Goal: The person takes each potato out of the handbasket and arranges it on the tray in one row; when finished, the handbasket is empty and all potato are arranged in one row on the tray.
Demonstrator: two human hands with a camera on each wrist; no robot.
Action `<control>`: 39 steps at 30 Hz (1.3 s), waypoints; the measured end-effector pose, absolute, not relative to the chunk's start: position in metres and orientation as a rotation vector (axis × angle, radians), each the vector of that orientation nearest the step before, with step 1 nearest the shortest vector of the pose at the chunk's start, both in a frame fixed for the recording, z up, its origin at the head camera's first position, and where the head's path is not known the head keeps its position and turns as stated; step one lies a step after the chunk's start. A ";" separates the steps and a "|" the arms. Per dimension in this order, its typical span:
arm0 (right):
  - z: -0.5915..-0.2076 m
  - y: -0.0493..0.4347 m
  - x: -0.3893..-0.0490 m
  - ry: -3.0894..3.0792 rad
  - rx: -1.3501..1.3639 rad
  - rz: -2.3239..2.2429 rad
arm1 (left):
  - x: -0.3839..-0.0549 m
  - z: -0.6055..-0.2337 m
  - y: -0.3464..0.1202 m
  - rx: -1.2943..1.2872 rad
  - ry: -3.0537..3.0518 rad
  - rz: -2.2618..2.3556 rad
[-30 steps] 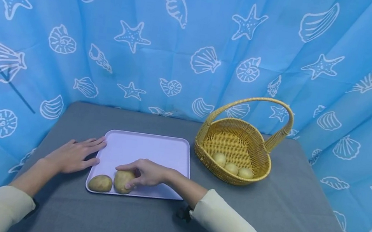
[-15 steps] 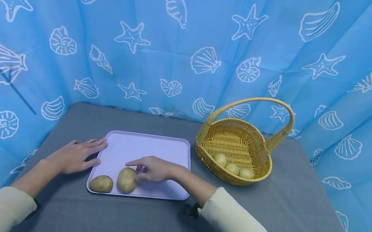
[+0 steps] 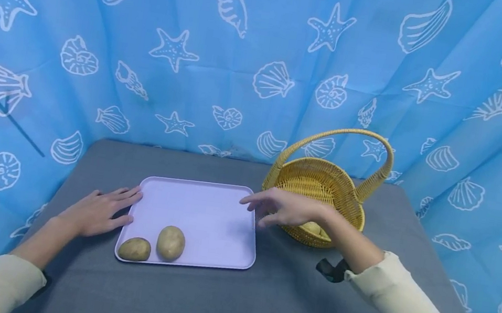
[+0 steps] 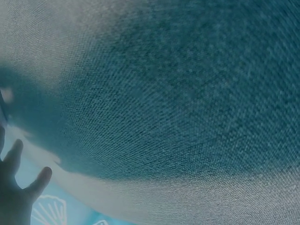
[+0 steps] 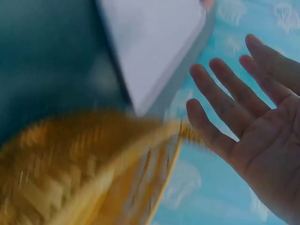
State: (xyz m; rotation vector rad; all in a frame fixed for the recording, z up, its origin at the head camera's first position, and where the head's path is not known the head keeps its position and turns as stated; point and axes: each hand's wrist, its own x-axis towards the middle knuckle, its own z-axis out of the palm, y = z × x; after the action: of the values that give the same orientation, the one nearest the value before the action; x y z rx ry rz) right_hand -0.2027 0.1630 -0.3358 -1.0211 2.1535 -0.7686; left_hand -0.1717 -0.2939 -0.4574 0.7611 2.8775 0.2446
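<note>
Two potatoes lie on a pale lilac tray (image 3: 209, 220): one potato (image 3: 134, 249) in its near left corner, a rounder potato (image 3: 171, 243) just right of it. My left hand (image 3: 98, 212) rests with spread fingers at the tray's left edge; in the left wrist view only part of that hand (image 4: 16, 187) shows. My right hand (image 3: 289, 207) is in the air between the tray's right edge and a wicker basket (image 3: 308, 188), holding nothing. In the right wrist view the fingers of the right hand (image 5: 253, 112) are spread apart. Light potatoes (image 3: 313, 227) in the basket are partly hidden behind the right hand.
The basket's tall arched handle (image 3: 340, 131) rises over it at the right. Grey cloth (image 3: 193, 302) covers the table, and a blue curtain (image 3: 243, 71) with shell and starfish prints hangs behind and at both sides.
My right hand let go of the rounder potato on the tray, then moved right to the front of the basket. The left hand stayed at the tray's edge.
</note>
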 end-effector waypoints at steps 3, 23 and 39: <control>-0.325 0.195 -0.207 2.181 -0.959 -0.783 | -0.172 -0.457 -0.295 0.761 2.883 0.227; -0.331 0.333 -0.242 1.974 -0.388 -0.694 | -0.172 -0.457 -0.297 0.794 2.905 0.228; -0.347 0.325 -0.252 1.931 -0.228 -0.608 | -0.171 -0.458 -0.295 0.795 2.901 0.236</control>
State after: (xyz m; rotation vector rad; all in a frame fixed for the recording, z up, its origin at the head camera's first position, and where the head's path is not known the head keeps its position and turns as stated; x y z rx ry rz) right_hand -0.2524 0.3252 -0.3475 -0.2275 1.9306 -0.6078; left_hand -0.1714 -0.2946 -0.4580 0.7951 2.9013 0.2363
